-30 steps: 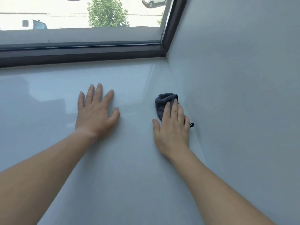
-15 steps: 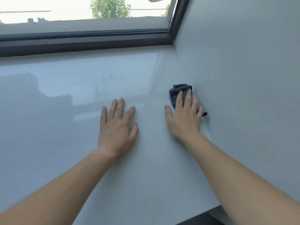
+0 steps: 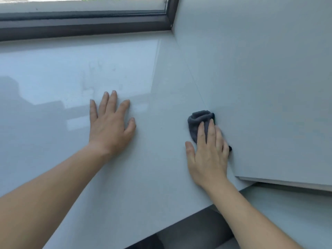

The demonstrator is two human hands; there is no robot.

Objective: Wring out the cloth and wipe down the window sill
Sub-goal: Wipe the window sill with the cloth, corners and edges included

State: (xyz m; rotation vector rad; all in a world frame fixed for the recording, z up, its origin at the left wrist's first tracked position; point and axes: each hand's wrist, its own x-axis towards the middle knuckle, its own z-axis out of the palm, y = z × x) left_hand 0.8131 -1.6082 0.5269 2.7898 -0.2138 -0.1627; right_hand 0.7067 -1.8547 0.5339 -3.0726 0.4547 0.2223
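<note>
- Your right hand [image 3: 208, 155] lay flat on the cloth [image 3: 199, 121], fingers out straight and pressing it down rather than closed round it; nothing was pinched or lifted
- The cloth, dark grey and bunched, sat on the sill [image 3: 143, 168] hard against the side wall [image 3: 260, 87], its front fold showing past your fingertips and a small dark corner poking out by the little finger
- That placement looked chosen to get into the seam where sill meets wall (the spot dust tends to gather), with the palm's weight giving the wipe its pressure
- Your left hand [image 3: 109, 126] was spread open on the bare sill, well apart from the cloth, holding nothing; it read as a brace for leaning in over the deep ledge
- Faint smears showed on the glossy patch beyond the left fingertips, towards the frame [image 3: 80, 26], so by my reckoning much of the sill was yet to be wiped
- No bucket, bowl or other container was in view, so I cannot tell where the cloth was wrung
</note>
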